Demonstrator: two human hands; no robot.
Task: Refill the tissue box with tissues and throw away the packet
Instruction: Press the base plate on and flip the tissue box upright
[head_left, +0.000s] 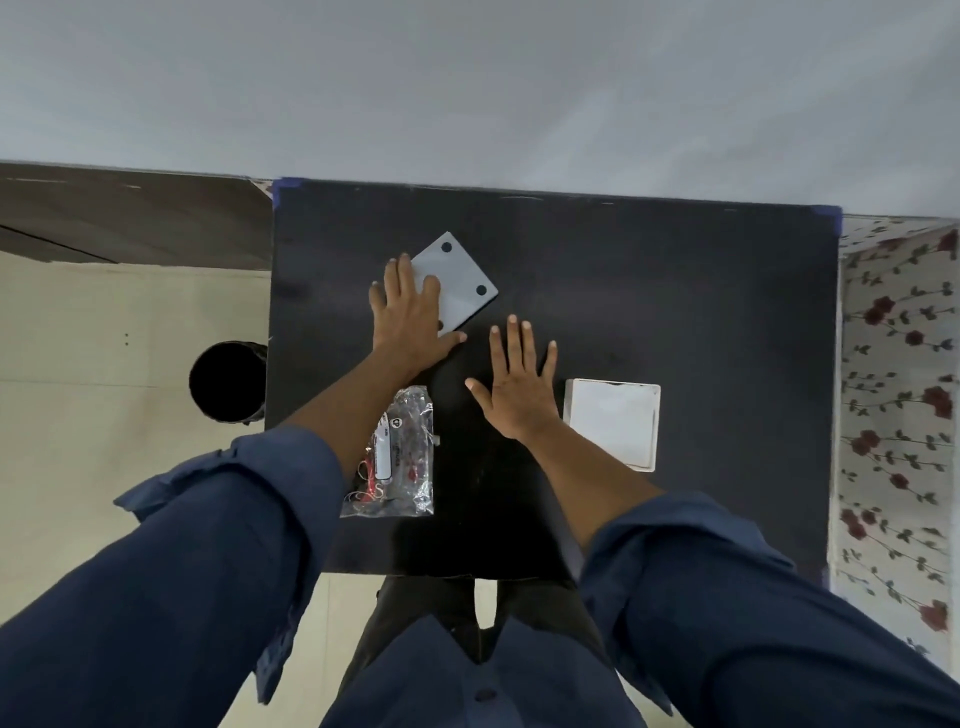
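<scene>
A flat white square panel with black dots at its corners (460, 278) lies turned diagonally on the black table (675, 291). My left hand (410, 317) rests flat on its near-left part, fingers spread. My right hand (517, 382) lies open and flat on the bare table, holding nothing. To its right stands a white square tissue box (615, 423), seen from above. A crumpled clear plastic packet with red print (397, 457) lies near the front edge, partly under my left forearm.
A round black bin (228, 382) stands on the pale floor just left of the table. A floral-patterned surface (898, 415) runs along the table's right side. A grey wall rises behind the table.
</scene>
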